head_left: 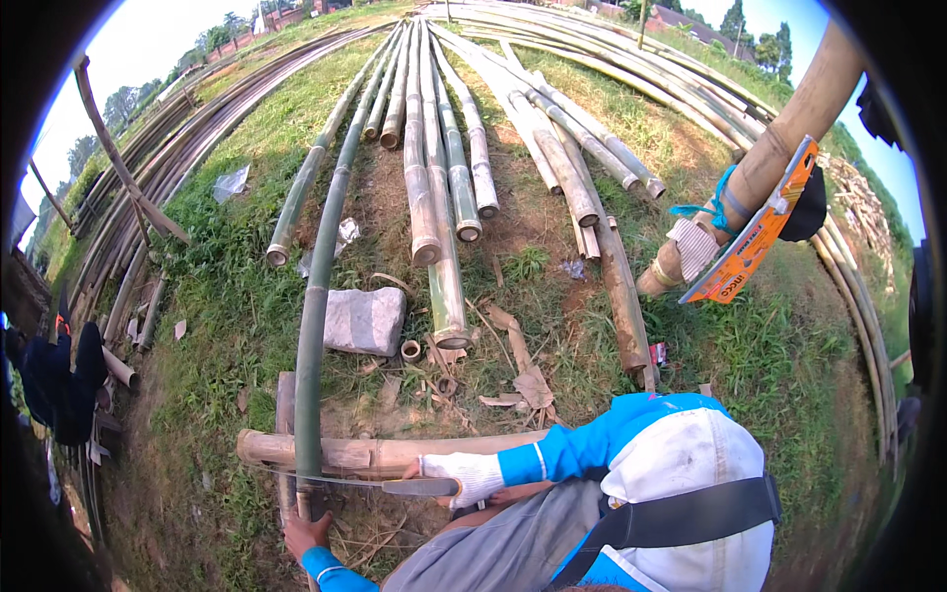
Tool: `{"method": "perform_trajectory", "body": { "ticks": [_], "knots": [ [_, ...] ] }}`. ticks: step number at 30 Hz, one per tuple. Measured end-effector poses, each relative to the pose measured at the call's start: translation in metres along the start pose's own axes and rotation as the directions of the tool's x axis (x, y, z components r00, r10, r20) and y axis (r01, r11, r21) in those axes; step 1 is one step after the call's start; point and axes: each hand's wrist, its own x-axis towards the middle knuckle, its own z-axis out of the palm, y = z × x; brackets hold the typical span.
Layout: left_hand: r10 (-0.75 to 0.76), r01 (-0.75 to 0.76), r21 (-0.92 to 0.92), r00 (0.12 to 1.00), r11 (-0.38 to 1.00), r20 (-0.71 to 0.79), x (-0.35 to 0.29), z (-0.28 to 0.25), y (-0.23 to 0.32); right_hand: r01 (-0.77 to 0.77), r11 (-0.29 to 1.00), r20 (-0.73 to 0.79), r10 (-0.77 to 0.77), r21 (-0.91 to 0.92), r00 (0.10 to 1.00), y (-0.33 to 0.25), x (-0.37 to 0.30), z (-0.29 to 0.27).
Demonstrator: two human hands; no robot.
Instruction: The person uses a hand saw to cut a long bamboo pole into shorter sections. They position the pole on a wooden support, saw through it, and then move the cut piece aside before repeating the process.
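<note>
Neither of my hands shows. A co-worker in blue sleeves and a white cap (691,474) crouches below me. Their white-gloved hand (472,477) grips a long thin blade (395,484) laid across a long green bamboo pole (314,326). Their bare hand (306,533) holds that pole's near end. The green pole rests on a thick tan bamboo log (365,454) lying crosswise. At the right, a thick tan pole (789,128) leans with its end on the grass. A saw in an orange sleeve (755,237), a blue cord (720,202) and a white striped glove (693,247) hang on it.
Several cut bamboo poles (439,187) lie side by side on the grass ahead, and long ones curve along both sides. A grey stone (365,321) and a short bamboo ring (410,348) lie nearby. Someone in dark clothes (49,375) is at the left edge.
</note>
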Motion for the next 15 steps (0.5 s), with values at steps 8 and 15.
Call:
{"method": "perform_trajectory", "body": {
  "ticks": [8, 15],
  "knots": [
    [-0.052, 0.051, 0.038, 0.999, 0.998, 0.013, -0.007, 0.004, 0.017, -0.143, 0.988, 0.081, 0.139, 0.055, 0.987, -0.029, 0.02, -0.008],
    [-0.033, 0.034, -0.013, 0.994, 0.999, 0.106, 0.002, -0.007, 0.015, 0.26, 0.963, -0.043, -0.263, -0.065, 0.964, 0.003, 0.127, 0.03]
  ]
}}
